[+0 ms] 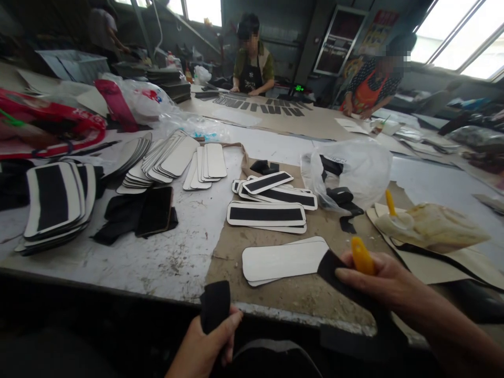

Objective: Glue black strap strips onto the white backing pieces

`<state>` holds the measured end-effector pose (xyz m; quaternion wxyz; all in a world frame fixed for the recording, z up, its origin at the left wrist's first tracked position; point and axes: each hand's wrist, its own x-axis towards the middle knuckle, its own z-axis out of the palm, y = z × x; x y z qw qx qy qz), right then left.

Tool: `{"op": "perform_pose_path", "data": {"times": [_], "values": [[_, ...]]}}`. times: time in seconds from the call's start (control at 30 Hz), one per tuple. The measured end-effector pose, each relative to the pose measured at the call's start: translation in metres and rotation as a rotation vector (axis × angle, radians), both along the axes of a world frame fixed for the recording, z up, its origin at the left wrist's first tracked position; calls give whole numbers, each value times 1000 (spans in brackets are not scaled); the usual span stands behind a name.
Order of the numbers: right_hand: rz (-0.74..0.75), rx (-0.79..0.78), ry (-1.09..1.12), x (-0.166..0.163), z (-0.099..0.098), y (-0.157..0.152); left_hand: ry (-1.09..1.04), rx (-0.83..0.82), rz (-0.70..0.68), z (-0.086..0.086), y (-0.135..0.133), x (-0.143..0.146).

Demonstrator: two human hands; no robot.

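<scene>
Two hands work at the near table edge. Left hand (208, 344) is closed, thumb and fingers pinching a short black fabric strip (214, 307) held upright just below the edge of the grey scuffed worktable (177, 257). Right hand (380, 283) is curled tight around a yellow-handled tool (362, 256), whose tip is hidden. The same hand rests on a long black fabric piece (333, 268), which overlaps the right end of a blank white rounded board (281, 260) and trails off to the lower right. That board lies on another like it, both on a brown cardboard sheet (275, 294). Just beyond is a pile of white boards faced with black strips (268, 214). Right of the pile sit a clear plastic bag (354, 168) holding black scraps and a tan squeeze bottle (429, 227) on its side, yellow nozzle up. To the left are fanned plain white boards (173, 157) and a stack of wider black-faced panels (55, 202). Two people work at the far end, one in a dark apron (252, 79), one in an orange apron (368, 89).
</scene>
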<state>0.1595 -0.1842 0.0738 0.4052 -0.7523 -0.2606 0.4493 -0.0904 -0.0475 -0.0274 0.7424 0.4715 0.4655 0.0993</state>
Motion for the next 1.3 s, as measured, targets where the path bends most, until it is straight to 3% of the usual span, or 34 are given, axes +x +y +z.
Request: {"op": "perform_pose_path", "data": {"times": [0.07,0.13,0.2,0.3,0.57,0.87,1.3], "values": [[302,-131,-87,4,-2,7,18,94,69,6,16,7],[501,-188,-296,1,-11,25,27,143,100,9,30,19],[611,-220,-495,-4,-22,48,39,149,80,10,39,32],[700,-239,-582,-13,-36,83,50,166,-2,8,47,47],[817,-225,-668,-16,-55,127,94,181,-69,0,55,65],[851,-257,-749,-16,-69,139,138,152,-86,-3,58,70],[875,-301,-831,-22,-70,143,188,245,-141,-6,58,69]]}}
